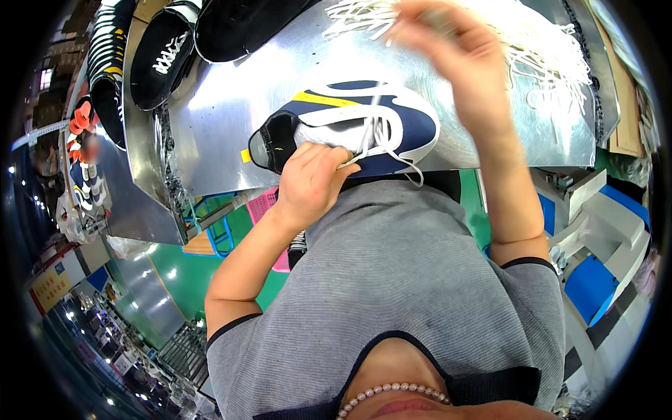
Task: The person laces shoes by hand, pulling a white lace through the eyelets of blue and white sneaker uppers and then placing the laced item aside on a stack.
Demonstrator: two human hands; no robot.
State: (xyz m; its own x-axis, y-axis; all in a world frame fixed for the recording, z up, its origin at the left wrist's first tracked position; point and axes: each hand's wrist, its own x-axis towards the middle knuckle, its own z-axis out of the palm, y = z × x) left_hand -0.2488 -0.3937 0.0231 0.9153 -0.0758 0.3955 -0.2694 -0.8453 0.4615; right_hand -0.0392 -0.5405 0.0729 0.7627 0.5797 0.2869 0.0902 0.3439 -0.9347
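Note:
A navy, white and yellow sneaker [414, 119] lies on its side or tilted on the metal table, toe to the right. White shoelace [381, 133] runs through part of its eyelets, and a loose end hangs over the near side. My left hand [313, 178] is closed on the shoe's near edge by the opening, thumb and fingers pinched there. Raised beyond the shoe, my right hand [455, 45] is smeared by motion. A blurred lace stretches straight from the shoe toward its fingertips, which appear pinched on it.
A pile of white shoelaces [539, 52] covers the table's far right. Black shoes [164, 59] stand at the far left. The metal table [217, 133] ends just before my body. A blue and white machine or bin [595, 280] stands right; a pink basket [262, 204] sits below the table.

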